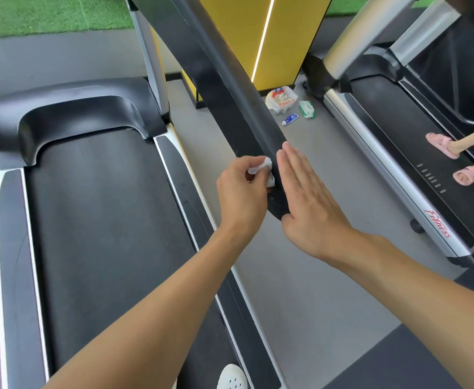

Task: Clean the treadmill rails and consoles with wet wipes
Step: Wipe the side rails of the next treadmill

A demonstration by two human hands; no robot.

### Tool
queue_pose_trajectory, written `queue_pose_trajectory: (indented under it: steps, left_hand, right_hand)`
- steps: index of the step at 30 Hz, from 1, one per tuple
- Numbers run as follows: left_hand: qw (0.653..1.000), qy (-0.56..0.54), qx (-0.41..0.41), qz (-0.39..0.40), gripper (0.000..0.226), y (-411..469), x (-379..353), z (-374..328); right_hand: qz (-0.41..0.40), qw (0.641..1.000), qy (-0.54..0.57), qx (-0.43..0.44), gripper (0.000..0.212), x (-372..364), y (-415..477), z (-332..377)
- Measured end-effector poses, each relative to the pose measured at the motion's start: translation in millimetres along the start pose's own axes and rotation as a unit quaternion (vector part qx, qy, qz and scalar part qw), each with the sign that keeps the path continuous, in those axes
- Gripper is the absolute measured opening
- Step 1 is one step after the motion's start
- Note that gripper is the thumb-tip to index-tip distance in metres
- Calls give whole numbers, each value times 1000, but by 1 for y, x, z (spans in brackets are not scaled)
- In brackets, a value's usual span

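The wipe (261, 171) is pinched by the left hand (241, 192) against the rail (230, 88); the rail is steadied by the right hand (311, 203), fingers straight.

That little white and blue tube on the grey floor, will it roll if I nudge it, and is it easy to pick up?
The small white and blue tube lies on its side on the smooth grey floor, so a nudge would probably slide or roll it. It looks small and light, likely an easy pinch.
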State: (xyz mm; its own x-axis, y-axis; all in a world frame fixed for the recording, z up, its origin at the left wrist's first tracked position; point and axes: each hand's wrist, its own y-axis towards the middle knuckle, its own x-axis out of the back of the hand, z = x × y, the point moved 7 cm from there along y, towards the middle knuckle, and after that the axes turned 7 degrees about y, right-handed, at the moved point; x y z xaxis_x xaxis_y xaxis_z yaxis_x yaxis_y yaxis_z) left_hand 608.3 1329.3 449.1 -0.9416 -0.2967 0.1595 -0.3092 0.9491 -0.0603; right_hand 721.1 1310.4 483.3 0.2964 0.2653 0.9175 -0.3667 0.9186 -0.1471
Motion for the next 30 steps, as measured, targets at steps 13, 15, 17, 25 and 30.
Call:
queue_pose_trajectory:
  steps: [13, 15, 17, 25, 30]
  left_hand:
    - [998, -13, 44, 45, 19, -20, -9, 25]
    - [997, -1, 47, 62, 18, -21, -11, 32]
    - [997, 15, 63, 47, 14, -14, -10, 41]
    - [990, 6, 136, 33, 13, -24, -15, 62]
    - [989, 8, 137, 53, 15, -38, -18, 59]
  right_hand:
    - [6, 1000, -1, 1, 93, 2, -1, 2]
    - [6, 1000, 1, 1, 92, 2, -1, 2]
    - [8, 1000, 0, 3, 92, 2, -1, 3]
    - [13, 1000, -8, 5, 93, 1, -1, 3]
    - [17, 1000, -7, 1, 93, 2, -1, 4]
